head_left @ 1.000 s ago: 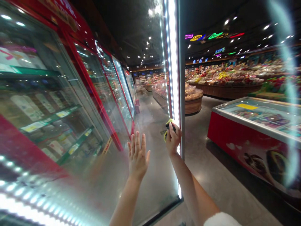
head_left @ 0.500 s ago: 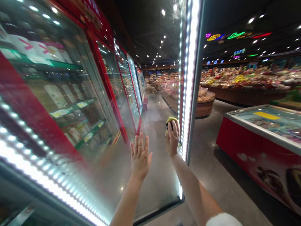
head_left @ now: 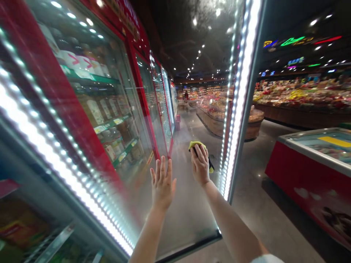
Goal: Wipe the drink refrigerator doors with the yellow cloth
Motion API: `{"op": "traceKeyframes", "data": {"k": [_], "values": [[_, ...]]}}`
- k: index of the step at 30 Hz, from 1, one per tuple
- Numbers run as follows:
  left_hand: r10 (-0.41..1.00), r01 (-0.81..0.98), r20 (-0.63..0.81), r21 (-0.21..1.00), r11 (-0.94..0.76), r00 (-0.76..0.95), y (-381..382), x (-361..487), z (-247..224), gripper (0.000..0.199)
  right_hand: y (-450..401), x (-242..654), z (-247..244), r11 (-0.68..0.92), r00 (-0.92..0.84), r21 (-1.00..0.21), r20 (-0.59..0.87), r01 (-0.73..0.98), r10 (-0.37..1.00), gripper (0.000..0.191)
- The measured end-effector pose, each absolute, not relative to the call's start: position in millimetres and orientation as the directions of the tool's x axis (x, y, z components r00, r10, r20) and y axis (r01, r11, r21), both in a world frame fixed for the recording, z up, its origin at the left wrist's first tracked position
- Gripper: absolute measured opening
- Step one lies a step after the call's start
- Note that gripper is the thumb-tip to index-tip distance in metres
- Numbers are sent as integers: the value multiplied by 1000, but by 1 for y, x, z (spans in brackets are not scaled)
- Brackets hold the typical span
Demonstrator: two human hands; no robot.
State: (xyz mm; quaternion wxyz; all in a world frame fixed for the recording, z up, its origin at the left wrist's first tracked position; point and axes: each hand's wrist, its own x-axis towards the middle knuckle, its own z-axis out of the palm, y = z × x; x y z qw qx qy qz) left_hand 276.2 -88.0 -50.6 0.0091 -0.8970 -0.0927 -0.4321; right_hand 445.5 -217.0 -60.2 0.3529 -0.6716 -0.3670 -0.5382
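In front of me stands a glass door [head_left: 186, 215] edged with bright LED strips, fogged over its lower middle and smeared near the top. My left hand [head_left: 162, 182] is raised at the glass, palm forward, fingers stretched out and holding nothing. To its right, my right hand [head_left: 200, 164] presses a yellow and black cloth [head_left: 195, 144] against the pane. The fingers lie over the cloth and cover much of it; its edges show above the fingertips and at the right of the hand.
Through the glass, red-framed display fridges [head_left: 142, 98] with bottles and cartons line the left. A red chest freezer [head_left: 290, 164] stands at the right, and wooden produce stands [head_left: 296, 115] lie behind it. At the lower left are wire shelves [head_left: 59, 243] with packages.
My right hand and the cloth have moved left across the glass, away from the door's lit right edge. My left hand stays nearly in place. The view has turned slightly left.
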Motion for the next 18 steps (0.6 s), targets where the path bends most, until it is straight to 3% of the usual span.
{"op": "traceKeyframes", "data": {"k": [4, 10, 12, 16, 18], "values": [[168, 179, 769, 70, -981, 617, -68, 261, -52, 95, -217, 434, -90, -496, 124, -1, 969, 868, 215, 53], [209, 210, 768, 100, -973, 605, -37, 237, -57, 97, -187, 431, -67, -513, 177, -151, 984, 845, 2, 56], [220, 219, 762, 105, -970, 610, -30, 232, -59, 98, -165, 416, -66, -496, 172, -118, 983, 860, 64, 57], [222, 222, 749, 102, -970, 624, -17, 218, -65, 98, -150, 387, -94, -433, 129, 24, 939, 901, 320, 58], [228, 234, 755, 102, -967, 614, -9, 209, -68, 99, -152, 384, -102, -424, 121, 33, 936, 905, 332, 59]]}}
